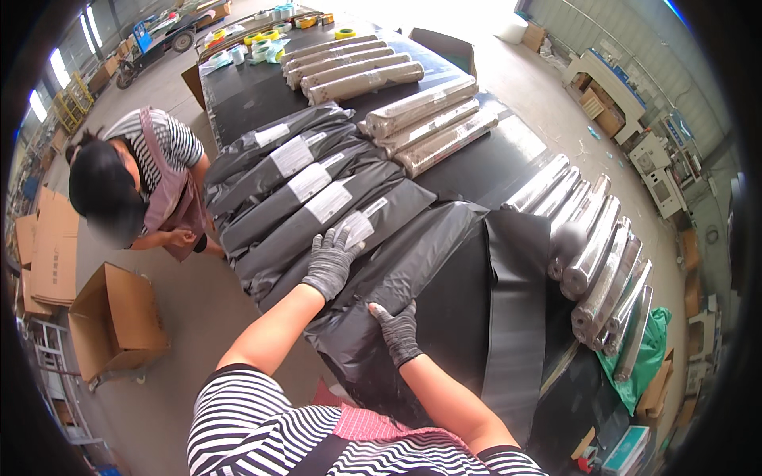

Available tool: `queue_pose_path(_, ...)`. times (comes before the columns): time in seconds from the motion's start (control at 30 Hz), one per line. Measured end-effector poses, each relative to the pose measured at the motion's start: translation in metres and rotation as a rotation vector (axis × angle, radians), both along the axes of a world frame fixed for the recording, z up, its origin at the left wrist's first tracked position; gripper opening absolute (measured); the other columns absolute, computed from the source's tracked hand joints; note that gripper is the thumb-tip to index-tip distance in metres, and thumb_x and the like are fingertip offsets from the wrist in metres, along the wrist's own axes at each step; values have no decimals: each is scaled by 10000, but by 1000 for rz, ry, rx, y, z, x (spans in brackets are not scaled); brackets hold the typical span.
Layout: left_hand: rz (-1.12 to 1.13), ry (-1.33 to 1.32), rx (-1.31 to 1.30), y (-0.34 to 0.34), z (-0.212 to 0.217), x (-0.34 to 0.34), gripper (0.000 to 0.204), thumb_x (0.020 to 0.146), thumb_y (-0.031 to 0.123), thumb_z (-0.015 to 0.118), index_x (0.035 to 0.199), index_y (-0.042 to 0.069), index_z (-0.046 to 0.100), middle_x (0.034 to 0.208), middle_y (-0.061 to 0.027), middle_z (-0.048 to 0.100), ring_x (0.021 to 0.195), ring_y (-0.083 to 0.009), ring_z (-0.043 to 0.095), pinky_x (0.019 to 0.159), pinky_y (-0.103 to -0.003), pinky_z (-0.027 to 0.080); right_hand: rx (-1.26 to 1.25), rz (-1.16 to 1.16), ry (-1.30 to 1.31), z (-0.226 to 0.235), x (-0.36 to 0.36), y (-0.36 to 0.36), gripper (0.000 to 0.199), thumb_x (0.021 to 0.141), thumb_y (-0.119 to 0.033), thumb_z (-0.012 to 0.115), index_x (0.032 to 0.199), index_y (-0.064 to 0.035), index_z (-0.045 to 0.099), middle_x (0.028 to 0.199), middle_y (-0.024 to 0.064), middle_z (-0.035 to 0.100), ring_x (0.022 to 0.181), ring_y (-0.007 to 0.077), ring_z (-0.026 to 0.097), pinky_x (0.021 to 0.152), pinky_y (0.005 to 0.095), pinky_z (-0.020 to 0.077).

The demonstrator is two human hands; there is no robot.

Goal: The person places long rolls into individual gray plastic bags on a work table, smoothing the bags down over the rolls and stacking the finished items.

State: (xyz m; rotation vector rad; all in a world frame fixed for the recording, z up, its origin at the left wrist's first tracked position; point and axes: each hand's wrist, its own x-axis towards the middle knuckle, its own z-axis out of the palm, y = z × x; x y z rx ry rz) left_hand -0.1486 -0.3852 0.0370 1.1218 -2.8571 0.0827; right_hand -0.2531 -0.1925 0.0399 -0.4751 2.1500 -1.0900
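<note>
L hand: grey-striped glove [330,268]; palm-down on 5th labelled pkg [397,208], fingers spread, tips at lower end of its wht label [359,228]. Nothing gripped that I can see.
R hand: similar glove [398,332]; at right edge of near blk pkg [417,252], thumb apart from fingers, thumb on top of the plastic. Can't tell if edge is pinched or only pressed.
Near pkg: long, creased blk plastic, no label showing; lies slantwise across near part of dk table [242,103], just beside 5th pkg.
Labelled pkgs: 5 total incl. the one under L hand, side by side, ea. w/ wht label; other four [274,190] sit farther up table.
Blk sheet/bag: flat piece [516,317], R of near pkg; exact kind unclear.
Rolls, far: brownish wrapped rolls [353,70], approx 4; 3 shiny-wrapped rolls [432,119] nearer.
Rolls, R side: row of silvery wrapped rolls [591,254] along table edge, grn plastic [649,349] by near end.
Tape: yel & other rolls [266,49], far L corner.
Co-worker: person [155,170] L of table, dk cap, striped top, pinkish apron.
Floor L: open cdbd box [119,321]; flattened cdbd [51,254] behind.
</note>
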Motion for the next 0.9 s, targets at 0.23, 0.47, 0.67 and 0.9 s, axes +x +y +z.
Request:
queue_pose_path(0.23, 1, 340, -55, -174, 88, -127, 635, 869, 347, 655, 1445, 181, 446, 1482, -179, 424, 1379, -386, 374, 1136, -501, 304, 30, 108, -184, -10, -65, 16, 859, 855, -553, 681, 1432, 25, 415, 1169, 236, 652, 1002, 283, 674, 891, 383, 513)
queue_pose_path(0.47, 262, -42, 123, -276, 95, -249, 990, 755, 333, 777, 1562, 212, 216, 1521, -194, 395, 1376, -356, 435, 1110, -518, 363, 27, 95, 271, -11, -109, 110, 387, 888, -90, 662, 1259, -22, 575, 851, 42, 613, 737, 136, 582, 737, 292, 506)
queue_pose_path(0.67, 27, 137, 701, -286, 112, -265, 769, 672, 385, 795, 1261, -51, 562, 1018, -219, 711, 904, -346, 700, 810, -420, 566, 18, 94, 393, -21, -105, 102, 344, 848, -105, 691, 1176, -31, 621, 814, 69, 598, 723, 181, 595, 719, 319, 507)
queue_pose_path(0.9, -316, 1106, 2258, -8, 130, -195, 755, 786, 322, 817, 1375, 17, 456, 1153, -125, 646, 1053, -229, 653, 879, -400, 572, -496, -255, -646, 0, -160, 81, 628, 889, -478, 694, 1290, -26, 523, 1119, 135, 640, 965, 239, 632, 819, 349, 524)
